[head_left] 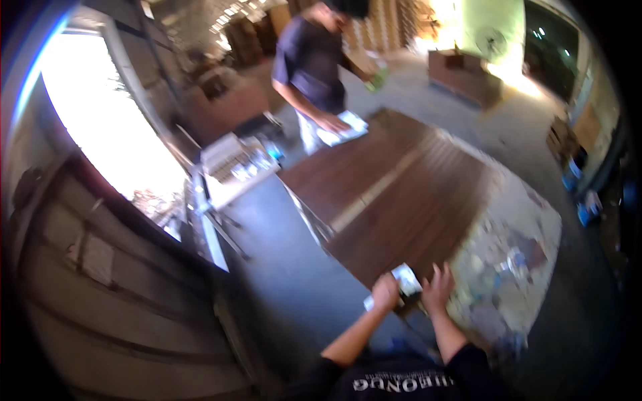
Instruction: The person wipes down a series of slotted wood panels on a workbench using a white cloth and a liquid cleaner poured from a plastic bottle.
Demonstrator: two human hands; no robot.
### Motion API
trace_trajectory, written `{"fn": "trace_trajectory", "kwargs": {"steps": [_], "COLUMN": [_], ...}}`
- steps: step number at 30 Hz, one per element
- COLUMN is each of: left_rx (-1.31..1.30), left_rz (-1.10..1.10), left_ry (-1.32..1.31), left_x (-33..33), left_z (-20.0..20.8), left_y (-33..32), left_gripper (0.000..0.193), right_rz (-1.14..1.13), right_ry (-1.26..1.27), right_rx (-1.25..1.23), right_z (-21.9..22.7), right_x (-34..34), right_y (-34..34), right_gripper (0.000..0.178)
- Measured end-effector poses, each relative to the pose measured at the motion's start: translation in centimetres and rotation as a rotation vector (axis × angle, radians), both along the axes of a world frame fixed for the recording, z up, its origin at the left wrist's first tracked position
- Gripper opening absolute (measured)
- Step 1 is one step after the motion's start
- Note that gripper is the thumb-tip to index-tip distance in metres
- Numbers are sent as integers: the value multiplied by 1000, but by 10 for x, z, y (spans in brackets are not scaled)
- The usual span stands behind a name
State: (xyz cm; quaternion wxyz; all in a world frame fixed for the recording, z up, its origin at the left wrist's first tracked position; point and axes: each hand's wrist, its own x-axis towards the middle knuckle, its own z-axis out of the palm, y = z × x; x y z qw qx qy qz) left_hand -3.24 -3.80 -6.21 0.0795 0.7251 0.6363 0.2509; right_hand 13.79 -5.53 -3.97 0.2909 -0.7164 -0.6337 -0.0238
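A worker's left hand (pixel 385 292) clasps a white cloth (pixel 406 277) at the near end of a brown panel (pixel 418 224), while the right hand (pixel 438 289), fingers spread, appears to hold nothing (whether it touches the panel is too blurred to tell). Any grit under the cloth could scratch the panel; uneven pressure at its edge might shift it on the stained table (pixel 543 230). The cloth looks bright and bunched, the panel dark and streaked lengthwise. Beyond, a co-worker (pixel 311 67) rests a hand on another cloth (pixel 352 125).
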Motion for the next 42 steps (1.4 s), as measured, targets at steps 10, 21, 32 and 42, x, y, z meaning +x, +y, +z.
{"fn": "trace_trajectory", "kwargs": {"steps": [10,21,32,42], "left_rx": [-99,22,84,129], "left_rz": [-25,76,159,403], "left_ry": [-53,-197,-148,-320], "left_x": [-15,7,-52,-48], "left_z": [76,63,40,88], "left_y": [-25,-64,-107,-85], "left_gripper": [24,41,31,36], "right_rz": [173,180,237,232], "right_ry": [-91,-142,-162,-194], "right_rx": [-159,-149,-133,-137], "right_z": [27,25,23,22], "right_x": [26,33,32,31], "right_y": [12,3,10,9], "right_gripper": [69,65,67,69]}}
